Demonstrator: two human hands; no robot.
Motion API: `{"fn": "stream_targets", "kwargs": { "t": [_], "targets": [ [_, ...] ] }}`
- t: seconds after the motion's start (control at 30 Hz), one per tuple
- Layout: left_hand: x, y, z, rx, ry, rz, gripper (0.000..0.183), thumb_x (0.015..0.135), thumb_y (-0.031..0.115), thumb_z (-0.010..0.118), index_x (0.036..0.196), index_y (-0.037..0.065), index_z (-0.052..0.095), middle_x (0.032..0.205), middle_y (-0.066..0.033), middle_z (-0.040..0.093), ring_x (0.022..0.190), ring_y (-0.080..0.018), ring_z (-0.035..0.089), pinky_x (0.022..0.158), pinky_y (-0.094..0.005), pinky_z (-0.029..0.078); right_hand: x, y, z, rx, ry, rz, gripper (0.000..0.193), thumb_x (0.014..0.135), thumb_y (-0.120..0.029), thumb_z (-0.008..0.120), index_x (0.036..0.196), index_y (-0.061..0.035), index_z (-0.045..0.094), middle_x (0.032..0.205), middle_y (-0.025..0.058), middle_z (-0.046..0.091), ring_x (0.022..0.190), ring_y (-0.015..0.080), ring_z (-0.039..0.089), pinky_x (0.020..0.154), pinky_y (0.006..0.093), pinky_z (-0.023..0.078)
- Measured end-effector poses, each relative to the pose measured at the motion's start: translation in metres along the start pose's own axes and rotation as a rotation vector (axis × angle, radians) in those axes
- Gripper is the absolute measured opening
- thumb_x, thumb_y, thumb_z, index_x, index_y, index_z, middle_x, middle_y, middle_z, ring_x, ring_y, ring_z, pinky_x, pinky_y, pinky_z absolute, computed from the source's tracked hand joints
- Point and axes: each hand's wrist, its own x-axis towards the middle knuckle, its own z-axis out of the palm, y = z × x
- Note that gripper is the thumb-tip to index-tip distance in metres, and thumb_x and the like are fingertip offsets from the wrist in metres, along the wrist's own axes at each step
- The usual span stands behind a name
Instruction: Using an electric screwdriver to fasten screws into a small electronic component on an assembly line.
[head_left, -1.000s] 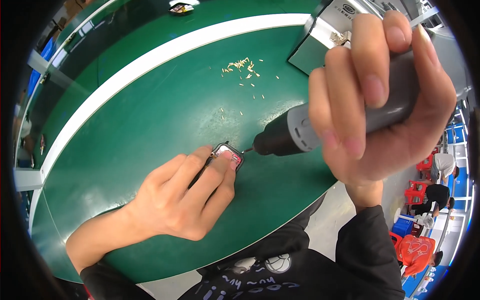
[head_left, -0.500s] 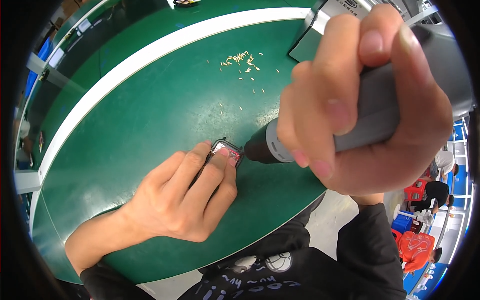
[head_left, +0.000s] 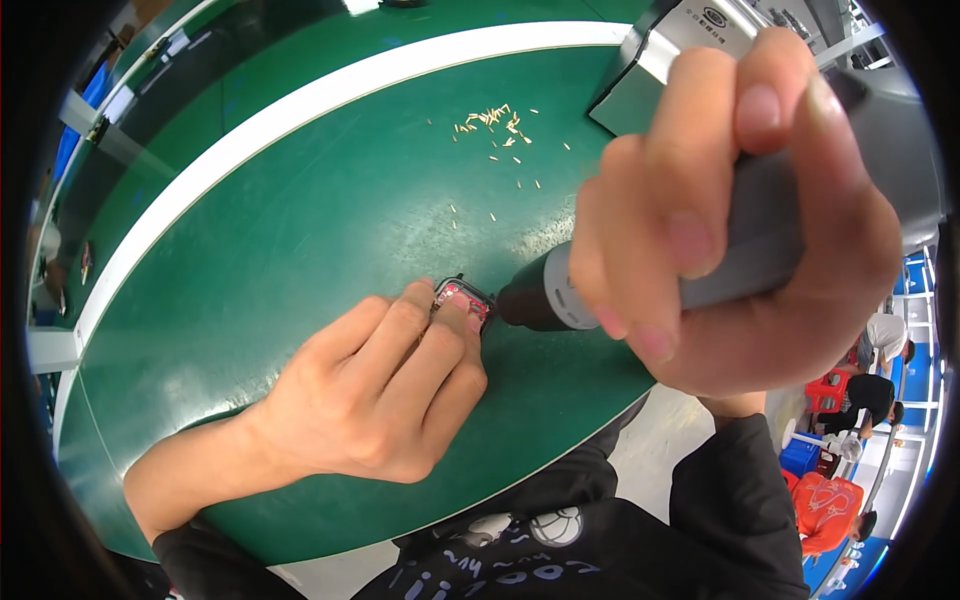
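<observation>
My left hand (head_left: 360, 390) is closed on a small black rectangular casing (head_left: 441, 292), pressing it down on the green tabletop. Inside the casing lies a red circuit board (head_left: 460, 290), partly covered by my fingertips. My right hand (head_left: 690, 200) wraps round a grey electric screwdriver (head_left: 535, 298) with a black nose, tilted down to the left. Its nose reaches the casing's right edge; I cannot make out whether the tip touches a screw there.
Small brass-coloured pins (head_left: 490, 118) lie scattered beyond the casing on the green table (head_left: 300, 230). A white rail (head_left: 300, 95) curves along the far edge. At the far right stands a metal box-shaped machine (head_left: 660, 60). Several people sit in the background at right.
The view has shifted slightly, with the pins and machine a little farther right. My left hand still holds the casing, and my right hand still holds the screwdriver at its right edge.
</observation>
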Motion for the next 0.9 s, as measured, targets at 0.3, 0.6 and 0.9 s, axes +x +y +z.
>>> {"fn": "stream_targets", "kwargs": {
  "t": [0.3, 0.6, 0.9],
  "targets": [
    [0.015, 0.0, -0.015, -0.051, -0.079, 0.001, 0.019, 0.069, 0.002, 0.072, 0.086, -0.006, 0.07, 0.089, -0.0176, 0.068, 0.082, -0.03, 0.07, 0.057, -0.0302, 0.047, 0.017, -0.111, -0.053, -0.62, 0.527, -0.7, 0.024, 0.094, -0.025, 0.051, 0.09, -0.0024, 0.056, 0.077, 0.009, 0.05, 0.05, 0.0167, 0.043, 0.055, 0.0348, 0.04],
    [0.016, -0.003, -0.012, -0.052, -0.079, 0.008, 0.017, 0.071, 0.002, 0.071, 0.087, -0.006, 0.07, 0.086, -0.0173, 0.067, 0.08, -0.0309, 0.07, 0.058, -0.0306, 0.045, 0.023, -0.146, -0.128, -0.758, 0.972, -0.593, 0.017, 0.093, -0.014, 0.061, 0.085, -0.0028, 0.051, 0.074, 0.0075, 0.05, 0.05, 0.0176, 0.044, 0.053, 0.0367, 0.039],
    [0.017, -0.006, -0.008, -0.057, -0.067, 0.008, 0.016, 0.072, 0.001, 0.071, 0.086, -0.007, 0.07, 0.088, -0.0181, 0.068, 0.079, -0.0316, 0.07, 0.056, -0.0313, 0.044, 0.034, -0.088, -0.084, -0.505, 0.836, -0.332, 0.022, 0.099, -0.022, 0.057, 0.087, -0.0045, 0.054, 0.07, 0.0047, 0.048, 0.044, 0.012, 0.039, 0.043, 0.0296, 0.034]
  ]
}}
